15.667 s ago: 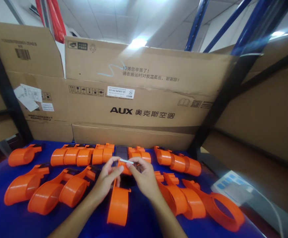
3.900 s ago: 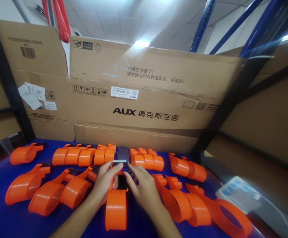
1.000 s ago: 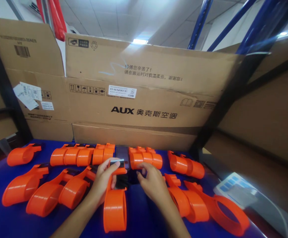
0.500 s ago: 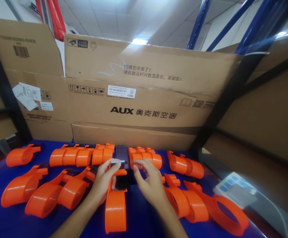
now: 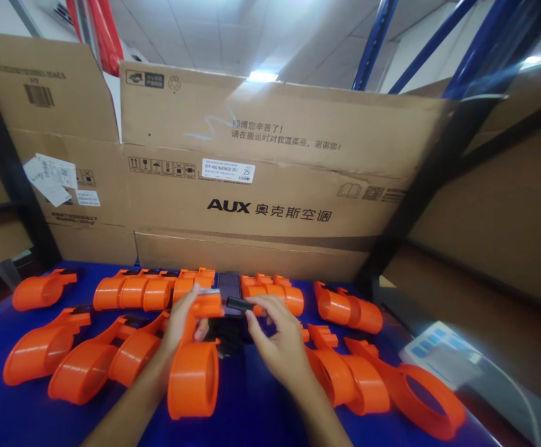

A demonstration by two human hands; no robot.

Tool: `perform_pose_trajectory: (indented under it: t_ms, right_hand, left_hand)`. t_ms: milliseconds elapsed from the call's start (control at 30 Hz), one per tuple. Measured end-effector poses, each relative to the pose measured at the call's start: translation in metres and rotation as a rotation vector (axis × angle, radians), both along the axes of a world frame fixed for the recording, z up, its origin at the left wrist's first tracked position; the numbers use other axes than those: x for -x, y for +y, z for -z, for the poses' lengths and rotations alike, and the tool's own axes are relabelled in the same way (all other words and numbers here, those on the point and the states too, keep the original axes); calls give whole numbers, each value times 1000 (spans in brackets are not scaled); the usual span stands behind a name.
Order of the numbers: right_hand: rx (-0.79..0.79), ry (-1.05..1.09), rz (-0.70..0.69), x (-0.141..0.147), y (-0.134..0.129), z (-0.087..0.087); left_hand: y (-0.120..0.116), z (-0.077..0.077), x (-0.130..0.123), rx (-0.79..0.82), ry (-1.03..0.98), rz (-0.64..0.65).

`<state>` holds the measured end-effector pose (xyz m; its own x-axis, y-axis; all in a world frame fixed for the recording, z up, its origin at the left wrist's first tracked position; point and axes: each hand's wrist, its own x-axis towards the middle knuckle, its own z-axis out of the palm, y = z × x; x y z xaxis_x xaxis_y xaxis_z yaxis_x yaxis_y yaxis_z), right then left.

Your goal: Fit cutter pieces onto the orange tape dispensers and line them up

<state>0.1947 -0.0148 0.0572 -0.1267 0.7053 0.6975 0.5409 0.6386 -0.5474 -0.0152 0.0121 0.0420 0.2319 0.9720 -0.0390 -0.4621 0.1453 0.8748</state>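
My left hand is closed around the upper part of an orange tape dispenser, whose wide ring hangs below the fingers. A greyish strip shows along the dispenser's top end. Between the thumb and fingers of my right hand is a short black tube. Its free end points left at the dispenser, with a small gap between them. Under the hands lies a heap of black pieces, partly hidden and too dark to make out singly.
Orange tape dispensers stand in rows at left and right on the blue table. A dark flat device lies at the back centre. Behind rises a cardboard sheet. A pale panel with a cable is at right.
My left hand has moved left and slightly up with the tape dispenser. A black piece lay under the left thumb before; now a black tube shows in my right fingers.
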Motion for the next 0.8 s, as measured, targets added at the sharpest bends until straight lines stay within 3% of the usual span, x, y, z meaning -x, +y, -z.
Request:
perform_pose_trajectory:
  t_ms: [100, 200, 300, 433, 633, 800]
  right_hand:
    - [-11, -49, 39, -2, 1, 0]
    - [30, -252, -31, 0, 0, 0]
    - [85, -439, -93, 2, -2, 2]
    - [123, -538, -98, 4, -3, 3]
    - [125, -504, -65, 3, -2, 3]
    - [113, -307, -59, 2, -1, -1]
  left_hand:
    - [-1, -9, 8, -70, -122, -45]
    - [-5, -14, 7, -78, -188, -92]
    - [-7, -13, 3, -36, -175, -73]
    - [-7, -8, 0, -26, -152, -54]
    - [-4, 2, -5, -91, -29, -147]
    - [-7, 7, -17, -152, 111, -192]
